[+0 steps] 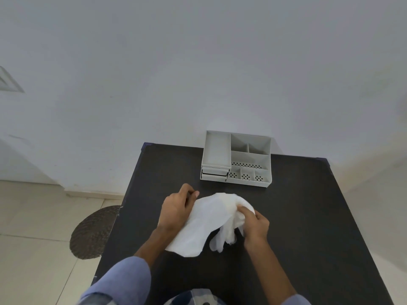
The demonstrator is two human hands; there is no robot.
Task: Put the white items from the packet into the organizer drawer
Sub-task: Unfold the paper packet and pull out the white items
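A white packet (198,227) is held just above the dark table (308,216), between both hands. My left hand (176,208) grips its left side, thumb and fingers pinched near the top edge. My right hand (255,225) clutches the packet's right end, where thin white items (224,236) hang out and down. The grey organizer (236,159) stands at the table's far edge by the wall. Its two small drawers (214,173) at the front left look pushed in.
The organizer has an open tray on top at the left and several compartments to the right, some with perforated floors. A white wall rises behind the table. A round woven mat (92,233) lies on the tiled floor to the left.
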